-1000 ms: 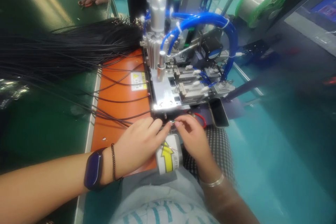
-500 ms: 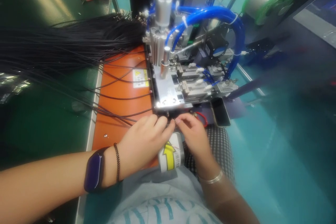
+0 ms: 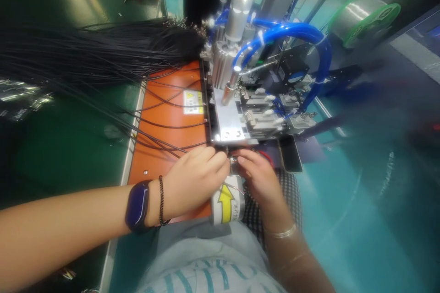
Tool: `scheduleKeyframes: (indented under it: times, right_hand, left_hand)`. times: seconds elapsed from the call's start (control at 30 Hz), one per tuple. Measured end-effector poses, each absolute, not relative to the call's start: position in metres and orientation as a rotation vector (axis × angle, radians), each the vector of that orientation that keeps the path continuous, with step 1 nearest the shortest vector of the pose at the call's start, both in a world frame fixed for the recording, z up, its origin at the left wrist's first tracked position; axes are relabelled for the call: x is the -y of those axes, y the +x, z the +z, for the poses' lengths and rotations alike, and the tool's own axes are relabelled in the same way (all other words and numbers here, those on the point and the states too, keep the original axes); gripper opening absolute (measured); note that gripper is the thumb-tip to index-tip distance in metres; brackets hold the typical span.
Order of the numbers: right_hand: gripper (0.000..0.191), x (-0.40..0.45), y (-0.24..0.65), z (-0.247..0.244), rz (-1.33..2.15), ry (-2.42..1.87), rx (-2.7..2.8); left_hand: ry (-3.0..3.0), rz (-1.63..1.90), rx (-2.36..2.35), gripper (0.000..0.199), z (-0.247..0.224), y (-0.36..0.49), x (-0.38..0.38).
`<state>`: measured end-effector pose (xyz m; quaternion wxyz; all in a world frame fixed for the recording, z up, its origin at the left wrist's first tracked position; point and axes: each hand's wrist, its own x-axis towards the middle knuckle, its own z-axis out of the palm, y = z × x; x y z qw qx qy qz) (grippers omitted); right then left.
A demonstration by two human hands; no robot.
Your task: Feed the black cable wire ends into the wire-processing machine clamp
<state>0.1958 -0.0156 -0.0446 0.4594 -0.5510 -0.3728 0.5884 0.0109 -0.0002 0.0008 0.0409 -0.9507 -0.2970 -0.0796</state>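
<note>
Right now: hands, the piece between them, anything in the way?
Left hand curled, grip hidden; right hand close opposite. Small metallic piece between them, too blurred to identify. Possible snag: black cables crossing orange panel.

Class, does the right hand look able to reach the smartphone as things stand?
Probably yes: the smartphone lies close beside the right hand, and only a thin red loop shows between them.

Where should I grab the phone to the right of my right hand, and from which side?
Probably pinch the phone by its long edges, at the end nearer you, from above: it's a flat slab whose far end sits close to the machine.
</note>
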Motion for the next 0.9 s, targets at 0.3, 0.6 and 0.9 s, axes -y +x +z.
scheduleKeyframes:
  times: [0.3, 0.6, 0.9]
  right_hand:
    - [0.014, 0.013, 0.19, -0.034, 1.106, -1.657, 1.224]
    - [0.019, 0.015, 0.185, -0.033, 1.118, -1.692, 1.243]
    - [0.018, 0.014, 0.183, -0.038, 1.241, -1.649, 1.118]
  left_hand:
    - [-2.878, -0.215, 0.97, 0.014, 0.007, 0.01, 0.006]
    - [-2.867, -0.256, 0.992, 0.013, 0.004, 0.004, 0.009]
    - [-2.847, -0.153, 1.004, 0.012, 0.005, 0.008, 0.019]
